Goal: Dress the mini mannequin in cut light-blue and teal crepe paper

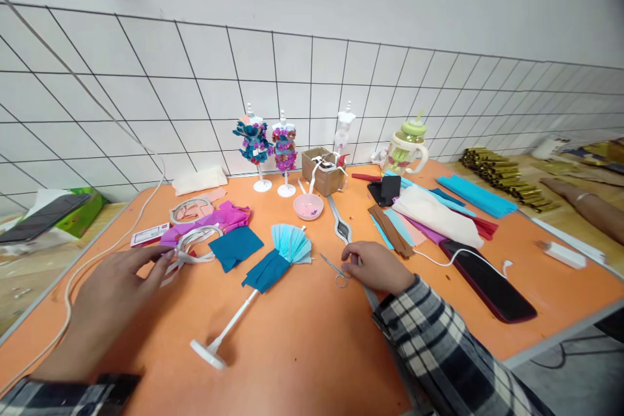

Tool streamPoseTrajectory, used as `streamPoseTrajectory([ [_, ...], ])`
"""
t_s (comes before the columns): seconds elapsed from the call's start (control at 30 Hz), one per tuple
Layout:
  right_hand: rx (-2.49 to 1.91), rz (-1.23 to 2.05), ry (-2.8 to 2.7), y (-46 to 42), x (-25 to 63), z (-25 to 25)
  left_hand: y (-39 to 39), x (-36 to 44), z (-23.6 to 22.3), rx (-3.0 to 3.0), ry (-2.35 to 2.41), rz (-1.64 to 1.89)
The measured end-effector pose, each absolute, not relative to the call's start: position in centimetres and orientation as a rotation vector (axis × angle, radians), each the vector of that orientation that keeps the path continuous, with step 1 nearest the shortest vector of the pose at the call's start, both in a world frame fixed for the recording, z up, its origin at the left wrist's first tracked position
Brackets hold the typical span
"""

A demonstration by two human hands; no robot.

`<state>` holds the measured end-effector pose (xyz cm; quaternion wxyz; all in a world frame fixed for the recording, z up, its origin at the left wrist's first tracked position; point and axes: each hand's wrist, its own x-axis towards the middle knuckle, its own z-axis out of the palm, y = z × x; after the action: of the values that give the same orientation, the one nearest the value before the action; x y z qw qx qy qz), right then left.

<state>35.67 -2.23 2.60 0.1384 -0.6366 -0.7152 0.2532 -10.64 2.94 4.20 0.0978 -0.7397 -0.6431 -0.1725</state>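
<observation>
At the left, my left hand point(121, 286) pinches the edge of a coil of white ribbon point(199, 234) between thumb and forefinger. Curled fingers of my right hand point(375, 265) rest at the small scissors point(336, 271), seemingly on one finger loop; the other loop shows. Between the hands a white doll stand point(234, 322) lies on its side, its round base towards me. It wears a pleated light-blue paper piece point(291, 244) and a dark teal strip point(267, 272). A flat teal crepe paper piece point(236, 248) lies beside it.
Two decorated doll forms point(285, 149) and a bare one point(345, 127) stand at the back, near a pink bowl point(308, 207), cardboard box point(322, 177) and lidded jug point(408, 149). Paper strips point(397, 231) and a phone point(487, 279) lie right. Another person's arm point(585, 205) appears far right.
</observation>
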Motion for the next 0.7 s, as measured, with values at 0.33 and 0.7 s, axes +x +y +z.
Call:
streamPoseTrajectory([
  [0.33, -1.859, 0.749, -2.124, -3.0, 33.7, 2.0, 3.6, -8.3, 1.4, -2.601, -1.449, -0.509],
  [0.7, -1.819, 0.837, -2.094, -2.8, 33.5, 1.7, 3.4, -6.1, 1.7, -2.027, -2.112, -1.51],
])
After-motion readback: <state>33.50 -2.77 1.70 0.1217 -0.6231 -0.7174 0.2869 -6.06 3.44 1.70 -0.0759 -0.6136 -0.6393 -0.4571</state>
